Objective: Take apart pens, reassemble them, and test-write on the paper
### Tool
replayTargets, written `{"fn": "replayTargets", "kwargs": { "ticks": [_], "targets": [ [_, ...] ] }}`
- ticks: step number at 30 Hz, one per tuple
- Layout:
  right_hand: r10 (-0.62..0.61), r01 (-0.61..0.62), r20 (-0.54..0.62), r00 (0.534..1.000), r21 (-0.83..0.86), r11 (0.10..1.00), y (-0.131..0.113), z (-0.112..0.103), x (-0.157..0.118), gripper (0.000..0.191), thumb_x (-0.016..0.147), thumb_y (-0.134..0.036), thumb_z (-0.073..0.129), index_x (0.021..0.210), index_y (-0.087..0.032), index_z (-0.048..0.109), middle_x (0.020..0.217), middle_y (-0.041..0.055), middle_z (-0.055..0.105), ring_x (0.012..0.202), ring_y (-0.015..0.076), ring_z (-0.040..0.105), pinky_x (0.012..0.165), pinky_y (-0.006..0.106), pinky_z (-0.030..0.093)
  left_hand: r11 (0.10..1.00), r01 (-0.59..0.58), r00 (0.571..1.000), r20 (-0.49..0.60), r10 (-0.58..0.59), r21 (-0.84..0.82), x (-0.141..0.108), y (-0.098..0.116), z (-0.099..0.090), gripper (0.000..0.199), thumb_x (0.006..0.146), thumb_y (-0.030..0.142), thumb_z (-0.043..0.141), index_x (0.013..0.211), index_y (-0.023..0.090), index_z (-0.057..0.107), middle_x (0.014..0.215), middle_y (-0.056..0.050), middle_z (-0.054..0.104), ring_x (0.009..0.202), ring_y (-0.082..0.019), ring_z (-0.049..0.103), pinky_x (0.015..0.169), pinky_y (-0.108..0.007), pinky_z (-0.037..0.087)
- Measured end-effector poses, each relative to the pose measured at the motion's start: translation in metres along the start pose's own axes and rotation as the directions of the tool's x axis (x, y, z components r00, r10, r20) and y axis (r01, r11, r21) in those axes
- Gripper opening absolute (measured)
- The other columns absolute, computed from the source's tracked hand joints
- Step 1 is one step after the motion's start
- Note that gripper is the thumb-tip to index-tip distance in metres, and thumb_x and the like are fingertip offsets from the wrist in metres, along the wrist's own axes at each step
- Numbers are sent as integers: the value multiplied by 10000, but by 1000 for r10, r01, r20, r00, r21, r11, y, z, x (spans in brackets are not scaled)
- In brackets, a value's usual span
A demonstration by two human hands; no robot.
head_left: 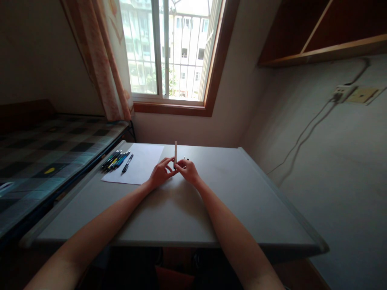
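Observation:
My left hand (pixel 163 172) and my right hand (pixel 188 170) meet over the middle of the table. Between their pinched fingertips a slim, pale pen (pixel 175 150) stands nearly upright, its lower end dark and partly covered by the fingers. Just beyond my right hand lies a small dark piece (pixel 188 159), too small to name, and a thin upright tip shows beside it. To the left of my hands, a white sheet of paper (pixel 148 155) carries a heap of several pens (pixel 113 161). A single dark pen (pixel 127 164) rests apart from that heap.
The light grey table (pixel 242 201) reaches back to the wall under a barred window (pixel 184 52). A bed with a checked cover (pixel 69 141) stands along the left. On the right wall, a cord (pixel 302 139) hangs from a socket (pixel 343 93) beneath a wooden shelf (pixel 326 50).

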State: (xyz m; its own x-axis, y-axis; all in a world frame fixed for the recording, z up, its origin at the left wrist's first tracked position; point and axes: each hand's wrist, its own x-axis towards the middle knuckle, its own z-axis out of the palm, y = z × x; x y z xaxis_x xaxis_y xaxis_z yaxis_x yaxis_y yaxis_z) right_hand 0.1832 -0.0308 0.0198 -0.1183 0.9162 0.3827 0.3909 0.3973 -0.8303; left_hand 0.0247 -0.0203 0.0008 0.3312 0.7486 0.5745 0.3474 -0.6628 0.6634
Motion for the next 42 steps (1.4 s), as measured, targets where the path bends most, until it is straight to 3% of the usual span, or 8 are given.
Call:
{"fn": "replayTargets", "kwargs": {
  "ticks": [8, 19, 21, 23, 27, 30, 34, 42],
  "targets": [
    [20, -19, 20, 1000, -60, 998, 3, 0, 0, 156, 733, -297, 580, 716, -155, 641, 670, 19, 662, 621, 113, 600, 595, 213, 449, 999, 28, 1000, 14, -28, -36, 1, 0, -1, 467, 735, 379, 631, 1161, 206, 551, 1037, -70, 578, 613, -85, 610, 473, -172, 461],
    [-85, 97, 62, 994, -234, 967, -2, -8, -4, 182, 788, -320, 542, 784, -173, 650, 655, 2, 637, 569, 96, 546, 578, 204, 415, 939, 212, 977, 22, -214, -270, 3, -2, 3, 515, 693, 385, 676, 1148, 172, 559, 803, -42, 635, 596, -135, 637, 501, -221, 514],
    [-106, 97, -15, 994, -287, 953, -4, -13, -3, 184, 799, -271, 509, 888, -178, 641, 700, 5, 639, 607, 103, 557, 639, 215, 430, 932, 235, 968, -22, -251, -276, 5, -6, 1, 535, 674, 370, 697, 1149, 167, 560, 786, -37, 630, 591, -142, 643, 496, -224, 515],
    [-107, 51, -166, 980, -312, 949, -3, -21, 0, 255, 816, -225, 441, 1002, -167, 606, 789, 27, 647, 656, 114, 570, 689, 225, 435, 909, 285, 943, -79, -322, -306, 8, -10, -1, 547, 656, 350, 716, 1137, 139, 565, 749, -33, 620, 568, -148, 640, 479, -232, 515],
    [-15, -149, -440, 898, -334, 931, 7, -41, 7, 346, 833, -182, 312, 1061, -138, 568, 976, 90, 632, 716, 140, 578, 737, 247, 430, 769, 389, 831, -166, -530, -507, 13, -17, -5, 484, 662, 287, 715, 1069, 69, 573, 730, -47, 619, 556, -153, 639, 523, -286, 552],
    [90, -283, -503, 860, -321, 904, 21, -51, 9, 350, 812, -160, 314, 1052, -133, 568, 996, 94, 629, 704, 142, 577, 739, 245, 428, 654, 421, 776, -125, -618, -629, 14, -20, -6, 387, 656, 256, 717, 964, 55, 597, 733, -61, 630, 591, -157, 649, 595, -313, 570],
    [139, -320, -462, 876, -340, 884, 38, -53, 10, 320, 779, -152, 361, 991, -146, 600, 955, 75, 629, 720, 142, 578, 768, 252, 425, 569, 444, 750, -61, -659, -693, 14, -21, -6, 289, 645, 252, 721, 837, 63, 617, 728, -75, 644, 614, -157, 652, 659, -331, 572],
    [12, -135, -285, 958, -414, 900, 51, -48, 11, 202, 699, -106, 492, 664, -188, 673, 897, 40, 622, 841, 148, 579, 867, 278, 401, 472, 465, 717, 7, -697, -749, 15, -17, -7, 216, 661, 183, 657, 838, 65, 619, 690, -59, 645, 590, -135, 638, 642, -291, 554]
  ]
}}
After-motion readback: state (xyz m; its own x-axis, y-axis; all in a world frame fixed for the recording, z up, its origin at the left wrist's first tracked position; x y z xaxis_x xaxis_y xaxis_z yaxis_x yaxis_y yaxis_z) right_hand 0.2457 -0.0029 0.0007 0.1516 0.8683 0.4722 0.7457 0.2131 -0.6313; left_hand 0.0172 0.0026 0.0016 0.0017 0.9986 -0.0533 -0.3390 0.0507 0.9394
